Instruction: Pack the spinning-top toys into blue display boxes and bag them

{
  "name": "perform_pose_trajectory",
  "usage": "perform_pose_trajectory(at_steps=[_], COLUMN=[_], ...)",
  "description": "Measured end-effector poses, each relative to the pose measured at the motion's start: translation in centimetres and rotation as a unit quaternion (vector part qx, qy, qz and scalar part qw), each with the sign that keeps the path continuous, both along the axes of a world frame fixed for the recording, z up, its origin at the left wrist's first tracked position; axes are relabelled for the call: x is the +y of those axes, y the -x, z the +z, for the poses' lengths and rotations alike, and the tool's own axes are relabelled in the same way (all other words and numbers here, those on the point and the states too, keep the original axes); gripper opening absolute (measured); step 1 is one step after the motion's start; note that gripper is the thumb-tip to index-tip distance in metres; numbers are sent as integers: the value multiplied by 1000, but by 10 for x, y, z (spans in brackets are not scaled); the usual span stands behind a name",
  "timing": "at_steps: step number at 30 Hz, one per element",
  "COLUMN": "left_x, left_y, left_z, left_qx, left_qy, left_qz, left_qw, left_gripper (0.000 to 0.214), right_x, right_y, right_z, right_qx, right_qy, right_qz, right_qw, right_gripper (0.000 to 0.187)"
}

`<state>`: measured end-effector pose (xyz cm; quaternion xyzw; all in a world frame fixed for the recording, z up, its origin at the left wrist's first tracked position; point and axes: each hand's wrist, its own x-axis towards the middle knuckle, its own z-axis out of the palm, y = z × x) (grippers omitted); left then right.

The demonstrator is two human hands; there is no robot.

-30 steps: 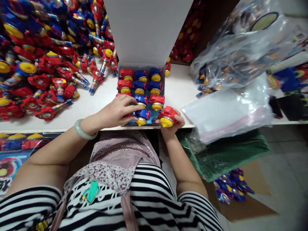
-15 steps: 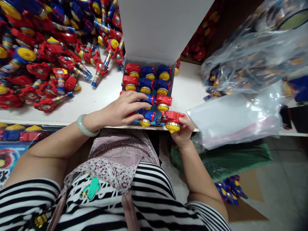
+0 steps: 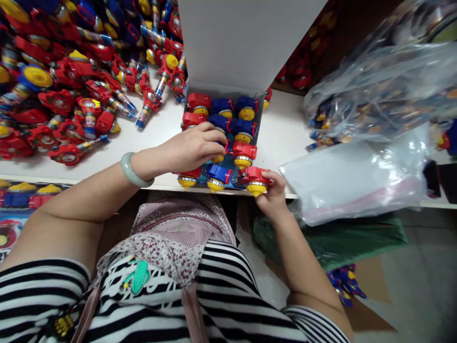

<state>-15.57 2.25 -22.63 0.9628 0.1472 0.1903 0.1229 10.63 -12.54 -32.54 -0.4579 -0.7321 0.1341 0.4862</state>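
Head view: your right hand is closed on a red toy, thumb and fingers at its right end. That toy, yellow point downward, sits at the front right corner of the open box; whether it touches the box cannot be told. Your left hand reaches over the box with fingers bent and close together, covering the middle of the third row; whether it grips a toy there cannot be determined.

In the front row you have a red toy at left and a blue toy in the middle. The two rear rows each show one red toy and two blue. The white lid stands raised behind. On the white table, a heap of toys lies to your left; flat plastic bags lie to your right.
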Motion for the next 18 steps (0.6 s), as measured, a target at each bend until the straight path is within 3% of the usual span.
perform_pose_trajectory(at_steps=[3,6,10,12,14,16,18], left_x=[3,2,4,16,40,72,102], left_y=[-4,-7,9,22,32,31,22], left_z=[-4,-3,17,37,60,87,114], left_qx=[-13,-25,-86,-199,-320,-353,-286], left_qy=[22,44,110,156,236,328,304], left_qz=[3,-2,-11,55,126,153,148], left_qw=[1000,999,990,966,909,863,896], left_gripper=[23,21,19,22,32,46,62], right_x=[2,-2,-15,-9,19,65,119], right_y=[9,11,-16,-34,-43,-41,-30], right_z=[-9,5,62,96,129,161,194], right_qx=[-28,-29,-110,-64,50,168,274], right_qy=[11,32,184,173,128,134,239], right_qz=[14,15,64,21,-52,-114,-126], right_qw=[999,999,975,983,989,970,923], right_gripper=[61,61,75,75,60,48,49])
